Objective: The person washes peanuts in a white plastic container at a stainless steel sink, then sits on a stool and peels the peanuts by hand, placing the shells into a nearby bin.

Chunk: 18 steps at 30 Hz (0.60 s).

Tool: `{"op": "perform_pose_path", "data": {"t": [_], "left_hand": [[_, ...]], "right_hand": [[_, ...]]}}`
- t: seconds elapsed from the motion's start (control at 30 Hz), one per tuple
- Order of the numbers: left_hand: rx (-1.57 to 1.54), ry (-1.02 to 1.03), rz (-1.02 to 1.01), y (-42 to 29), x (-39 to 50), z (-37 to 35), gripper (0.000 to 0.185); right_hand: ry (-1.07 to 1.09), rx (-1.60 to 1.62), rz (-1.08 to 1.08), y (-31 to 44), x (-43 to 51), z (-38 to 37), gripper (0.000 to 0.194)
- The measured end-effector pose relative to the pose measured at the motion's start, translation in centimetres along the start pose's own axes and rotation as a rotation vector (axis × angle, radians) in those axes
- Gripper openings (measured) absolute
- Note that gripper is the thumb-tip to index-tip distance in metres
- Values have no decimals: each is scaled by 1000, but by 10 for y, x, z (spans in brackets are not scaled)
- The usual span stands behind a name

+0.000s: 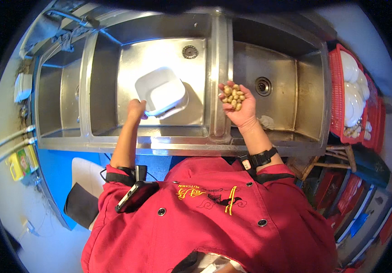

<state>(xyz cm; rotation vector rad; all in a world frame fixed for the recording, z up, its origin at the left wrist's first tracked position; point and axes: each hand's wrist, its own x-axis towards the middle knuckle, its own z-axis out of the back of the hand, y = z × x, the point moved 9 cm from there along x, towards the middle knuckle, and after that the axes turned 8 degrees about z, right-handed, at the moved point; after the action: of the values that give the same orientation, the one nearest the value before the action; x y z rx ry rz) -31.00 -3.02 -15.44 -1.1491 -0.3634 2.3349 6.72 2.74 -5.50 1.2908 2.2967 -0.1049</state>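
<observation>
My left hand (136,110) grips the near left rim of a white rectangular plastic tub (161,90). The tub is tilted above the floor of the middle sink basin (190,102), and no contents show in it. My right hand (242,114) is palm up and cupped around a heap of small oval tan pieces (234,97); whether these are nuts or small fruits I cannot tell. That hand is over the divider (220,112) and the left part of the right sink basin (277,102). A crumpled whitish scrap (266,123) lies in that basin, beside my right wrist.
On the right, a red plastic basket (336,99) holds white plates (352,105). A narrower basin (71,105) is at the left, with a faucet (68,15) behind it. Below the baskets stands a wooden stool (340,158). Yellow bottles (22,162) are at the far left.
</observation>
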Motion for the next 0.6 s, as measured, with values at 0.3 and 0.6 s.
{"op": "perform_pose_path", "data": {"t": [0.3,0.6], "left_hand": [[331,-245,-262,-60,-57,-23,29],[316,-542,-438,-106,-119,34,18]], "right_hand": [[87,49,-18,13,-18,-1,29],[-12,66,69,42,-30,17,26]]}}
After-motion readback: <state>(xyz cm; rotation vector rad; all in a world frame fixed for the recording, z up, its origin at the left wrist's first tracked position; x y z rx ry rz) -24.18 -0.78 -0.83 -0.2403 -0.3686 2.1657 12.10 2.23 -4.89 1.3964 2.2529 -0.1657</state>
